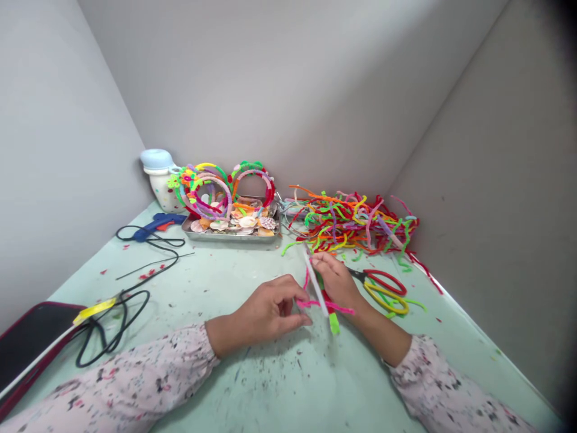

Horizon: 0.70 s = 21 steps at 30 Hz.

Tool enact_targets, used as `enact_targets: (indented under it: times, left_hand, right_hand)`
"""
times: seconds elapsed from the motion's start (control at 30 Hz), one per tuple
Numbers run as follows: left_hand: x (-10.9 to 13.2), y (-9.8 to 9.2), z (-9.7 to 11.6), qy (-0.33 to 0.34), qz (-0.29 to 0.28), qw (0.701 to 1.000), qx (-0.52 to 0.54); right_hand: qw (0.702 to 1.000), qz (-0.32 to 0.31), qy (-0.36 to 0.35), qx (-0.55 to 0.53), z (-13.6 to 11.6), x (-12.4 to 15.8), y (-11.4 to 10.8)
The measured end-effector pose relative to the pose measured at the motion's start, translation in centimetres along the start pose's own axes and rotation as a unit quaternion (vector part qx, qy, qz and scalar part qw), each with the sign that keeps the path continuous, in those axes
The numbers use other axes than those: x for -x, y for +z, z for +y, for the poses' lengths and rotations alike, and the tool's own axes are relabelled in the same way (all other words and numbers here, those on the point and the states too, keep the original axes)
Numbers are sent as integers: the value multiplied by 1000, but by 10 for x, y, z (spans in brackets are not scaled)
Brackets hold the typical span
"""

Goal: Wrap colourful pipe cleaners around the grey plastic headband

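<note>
My right hand (pixel 337 281) grips a thin white stick (pixel 318 287), held at a slant above the table. A bright pink pipe cleaner (pixel 338 308) crosses the lower part of this stick. My left hand (pixel 273 308) has curled fingers at the pink pipe cleaner's left end, pinching it. Beneath the right hand a bright green fuzzy piece (pixel 334 323) and some red show, partly hidden by the hand. Scissors (pixel 386 291) with one red and one yellow handle loop lie just right of the right hand, their blades partly covered.
A metal tray (pixel 232 237) holds shells and pipe-cleaner rings (pixel 207 192). Tangled pipe cleaners (pixel 351 222) fill the back right. At left are a blue glue gun (pixel 157 225), its black cord (pixel 146 304), a white cup (pixel 162 180) and a dark red-edged device (pixel 33 337). Grey walls (pixel 270 78) enclose the table.
</note>
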<state>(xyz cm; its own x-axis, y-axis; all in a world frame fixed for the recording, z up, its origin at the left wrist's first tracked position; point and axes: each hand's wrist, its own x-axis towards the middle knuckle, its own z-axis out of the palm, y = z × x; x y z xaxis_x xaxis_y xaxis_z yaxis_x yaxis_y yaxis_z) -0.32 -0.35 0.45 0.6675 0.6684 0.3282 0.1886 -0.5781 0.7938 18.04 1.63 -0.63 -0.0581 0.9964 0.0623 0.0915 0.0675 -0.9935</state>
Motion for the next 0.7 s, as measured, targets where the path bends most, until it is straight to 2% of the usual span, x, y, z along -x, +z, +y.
enact_targets:
  times: [0.1, 0.23, 0.33, 0.4, 0.53, 0.7]
  left_hand:
    - [0, -1, 0, 0, 24, 999, 28]
    - [-4, -4, -1, -109, 100, 980, 136]
    - [-8, -6, -6, -160, 164, 952, 203]
    - [-10, -7, -10, -189, 176, 942, 215]
    - [-11, -10, -14, -214, 147, 939, 225]
    - [-10, -9, -11, -179, 69, 962, 195]
  right_hand:
    - [998, 36, 7, -42, 6, -8, -7]
    - [993, 83, 6, -80, 10, -12, -12]
    - [997, 64, -1, -45, 4, -4, -8]
    - [999, 23, -9, -35, -2, 3, -4]
    - [998, -49, -23, 31, -2, 13, 4]
    - [987, -111, -32, 111, 5, 16, 8]
